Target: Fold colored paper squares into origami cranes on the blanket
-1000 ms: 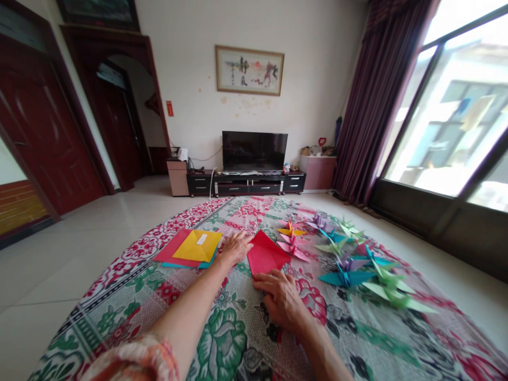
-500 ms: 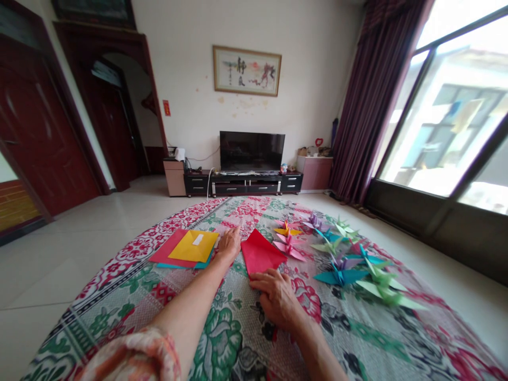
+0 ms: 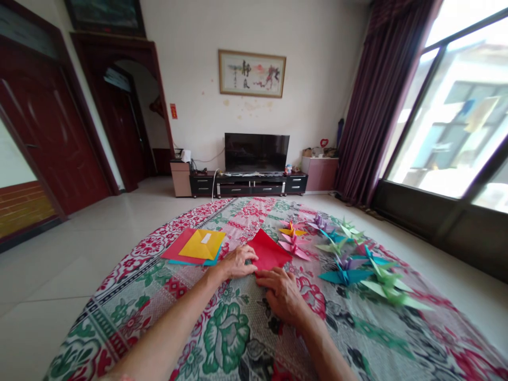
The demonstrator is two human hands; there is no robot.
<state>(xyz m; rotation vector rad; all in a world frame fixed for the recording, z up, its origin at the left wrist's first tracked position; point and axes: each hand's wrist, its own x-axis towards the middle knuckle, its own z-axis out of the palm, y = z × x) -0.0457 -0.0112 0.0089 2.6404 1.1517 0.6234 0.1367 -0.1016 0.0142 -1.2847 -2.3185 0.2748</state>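
A red sheet of origami paper (image 3: pixel 272 252) lies turned cornerwise on the patterned tablecloth (image 3: pixel 226 333), straight in front of me. My left hand (image 3: pixel 238 261) is at its left edge, with the fingers curled down and closed on the paper. At the near corner, my right hand (image 3: pixel 282 292) has bent fingers pinching the paper; the thumb is partly hidden. Just right of the sheet stand a pink paper crane (image 3: pixel 294 246) and a yellow paper crane (image 3: pixel 292 230). To the left of my left hand lies a yellow sheet (image 3: pixel 196 244) on a pink sheet (image 3: pixel 174 255) and blue paper (image 3: pixel 214 259).
Several more folded cranes, among them a blue one (image 3: pixel 344 274) and a green one (image 3: pixel 391 288), spread over the right side of the round table. Beyond it, a television (image 3: pixel 257 153) stands on a low black cabinet (image 3: pixel 238 189). A glass door (image 3: pixel 440 137) is at right.
My left hand has come back from beyond the paper's left side to its near left edge, fingers now curled. My right hand stays at the near corner. The whole view has shifted slightly.
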